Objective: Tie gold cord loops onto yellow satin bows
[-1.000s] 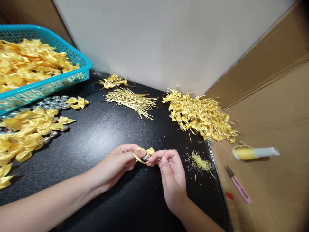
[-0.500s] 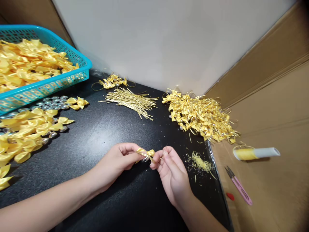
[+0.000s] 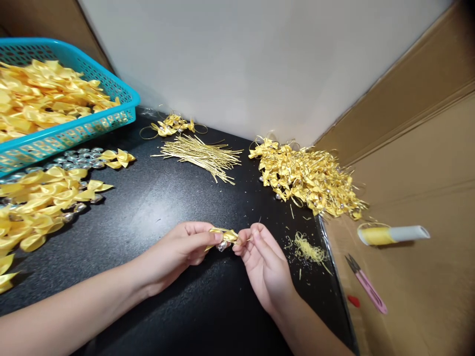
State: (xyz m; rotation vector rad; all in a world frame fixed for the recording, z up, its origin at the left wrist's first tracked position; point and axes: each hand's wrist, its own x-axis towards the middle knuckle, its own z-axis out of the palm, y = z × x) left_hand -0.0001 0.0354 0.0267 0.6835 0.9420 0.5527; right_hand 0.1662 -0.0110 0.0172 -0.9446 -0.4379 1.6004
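Left hand [image 3: 193, 242]: pinching a yellow bow [image 3: 230, 236] with thumb and finger, a silver bead [image 3: 221, 245] showing just under it.
Right hand [image 3: 265, 264]: pinching a thin thing [image 3: 260, 219], too small to name, just beside the bow's right end.
Bow in the middle: being held up over the black worktop [image 3: 166, 198], between both hands.
Blue basket [image 3: 130, 100]: standing at the back left, holding lots of bows.
Gold strings [image 3: 202, 155]: lying in a bunch beyond the hands.
Big bow pile [image 3: 308, 175]: sitting at the back right.
Yellow scraps [image 3: 309, 248]: lying right of the right hand.
Pink snips [image 3: 369, 289]: resting on brown cardboard [image 3: 423, 291].
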